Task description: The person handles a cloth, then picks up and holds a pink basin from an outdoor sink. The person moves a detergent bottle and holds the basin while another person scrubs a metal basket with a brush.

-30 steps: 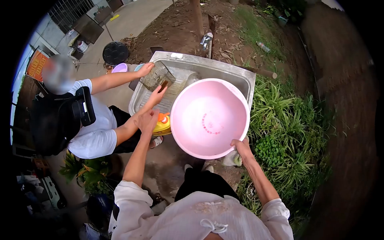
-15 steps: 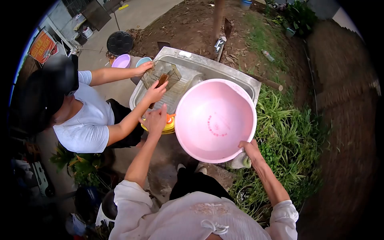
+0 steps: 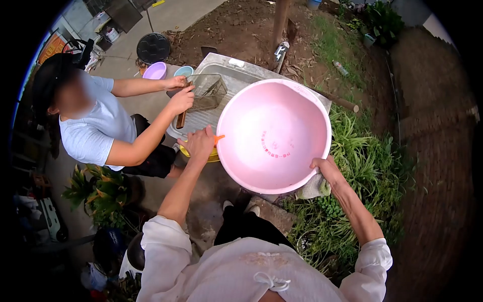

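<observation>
A large pink basin [image 3: 274,136] with red printing inside is tilted toward me at the sink's front edge. My right hand [image 3: 327,171] grips its lower right rim, thumb on top; a greyish cloth [image 3: 315,186] hangs just under that hand. Left of the basin, my left hand [image 3: 199,143] has its thumb spread from the fingers. Close by it are a yellow object [image 3: 213,156] and a narrow orange piece [image 3: 219,139], both partly hidden. Across the sink another person [image 3: 98,121] holds a wire mesh basket [image 3: 207,91] and a brown wooden-looking piece [image 3: 182,117].
The metal sink [image 3: 214,61] stands ahead, with a tap [image 3: 280,50] on a post behind it. A purple basin [image 3: 155,71] and a blue basin [image 3: 184,71] sit beyond its left side. Green plants [image 3: 352,171] grow along my right. A potted plant [image 3: 100,194] is at left.
The pink basin and my right hand have shifted slightly right and up in view. My left hand has risen a little. The other person has drawn the mesh basket and brown piece leftward.
</observation>
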`<control>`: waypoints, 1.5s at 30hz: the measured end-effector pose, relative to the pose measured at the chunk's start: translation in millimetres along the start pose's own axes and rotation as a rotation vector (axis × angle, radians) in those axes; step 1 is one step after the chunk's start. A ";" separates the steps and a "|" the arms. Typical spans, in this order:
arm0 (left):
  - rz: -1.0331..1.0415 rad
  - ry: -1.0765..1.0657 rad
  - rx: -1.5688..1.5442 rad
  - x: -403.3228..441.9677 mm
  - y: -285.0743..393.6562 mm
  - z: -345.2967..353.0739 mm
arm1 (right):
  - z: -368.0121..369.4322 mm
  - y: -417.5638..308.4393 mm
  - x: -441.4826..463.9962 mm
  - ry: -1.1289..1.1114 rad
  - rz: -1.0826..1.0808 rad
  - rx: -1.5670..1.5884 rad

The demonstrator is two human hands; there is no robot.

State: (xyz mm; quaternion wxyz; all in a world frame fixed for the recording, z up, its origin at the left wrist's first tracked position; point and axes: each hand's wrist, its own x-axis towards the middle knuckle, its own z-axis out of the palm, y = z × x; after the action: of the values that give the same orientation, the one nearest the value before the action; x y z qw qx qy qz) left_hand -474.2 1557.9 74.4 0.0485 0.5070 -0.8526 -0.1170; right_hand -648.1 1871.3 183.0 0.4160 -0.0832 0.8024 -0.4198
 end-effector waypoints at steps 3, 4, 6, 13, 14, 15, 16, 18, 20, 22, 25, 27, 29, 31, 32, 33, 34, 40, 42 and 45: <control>0.023 0.011 -0.012 0.0 3.9 -2.8 | -2.8 -5.9 1.8 0.009 0.012 -0.023; 0.022 0.020 -0.019 -0.2 5.5 -4.6 | -3.6 -7.5 1.3 0.012 0.001 -0.028; -0.008 -0.081 -0.018 -0.2 9.0 -12.4 | -2.9 -6.6 -1.4 -0.001 -0.005 0.006; -0.171 -0.380 -0.115 5.3 11.1 -31.4 | -0.9 -8.4 -8.9 0.011 -0.001 -0.005; -0.177 -0.385 -0.115 1.3 11.2 -30.9 | 0.4 -7.4 -7.6 0.006 -0.012 -0.022; -0.150 -0.341 -0.085 -1.4 13.7 -31.7 | 1.1 -9.9 -9.7 0.012 -0.019 -0.021; -0.120 -0.296 -0.055 -2.0 14.1 -30.9 | 1.7 -10.7 -7.9 0.009 -0.014 -0.023; -0.110 -0.280 -0.021 0.7 12.2 -25.4 | 1.2 -7.1 -6.9 0.010 0.007 -0.013; -0.103 -0.252 0.005 -1.9 10.8 -20.5 | 1.2 -2.8 -5.6 0.014 0.009 0.003; -0.082 -0.181 0.030 -2.4 14.5 -20.6 | 2.3 -2.4 -5.4 0.027 -0.009 0.028; -0.122 -0.254 0.002 4.2 20.6 -26.9 | 4.7 -6.9 -12.0 0.060 0.010 0.032; -0.126 -0.265 -0.029 11.8 23.2 -26.0 | 4.1 -5.3 -13.1 0.053 -0.012 0.052; -0.139 -0.289 -0.056 16.9 20.4 -22.9 | 3.8 -1.6 -10.9 0.039 -0.023 0.066; -0.176 -0.291 -0.093 13.9 19.1 -22.8 | 2.4 2.7 -7.4 0.014 -0.066 0.082; -0.178 -0.297 -0.091 11.2 19.8 -20.6 | 1.4 3.0 -6.4 0.013 -0.059 0.082; -0.162 -0.267 -0.053 6.7 22.8 -24.0 | 1.4 0.3 -6.7 0.025 -0.048 0.070; -0.146 -0.238 -0.015 3.7 23.5 -25.7 | 2.6 -1.9 -7.5 0.037 -0.037 0.060; -0.131 -0.234 0.054 9.1 25.7 -21.9 | 1.9 -0.6 -4.7 0.016 -0.009 0.070; -0.140 -0.238 0.039 11.5 28.0 -21.8 | 3.6 4.2 -5.9 0.004 -0.011 0.082; -0.143 -0.267 -0.017 17.9 29.6 -25.4 | 3.4 1.7 -10.8 0.020 0.004 0.104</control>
State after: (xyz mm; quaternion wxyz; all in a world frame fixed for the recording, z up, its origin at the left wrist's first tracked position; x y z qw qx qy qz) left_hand -502.9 1552.1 105.6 -0.0692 0.5458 -0.8123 -0.1937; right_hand -638.3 1875.5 187.1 0.4125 -0.0555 0.7838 -0.4610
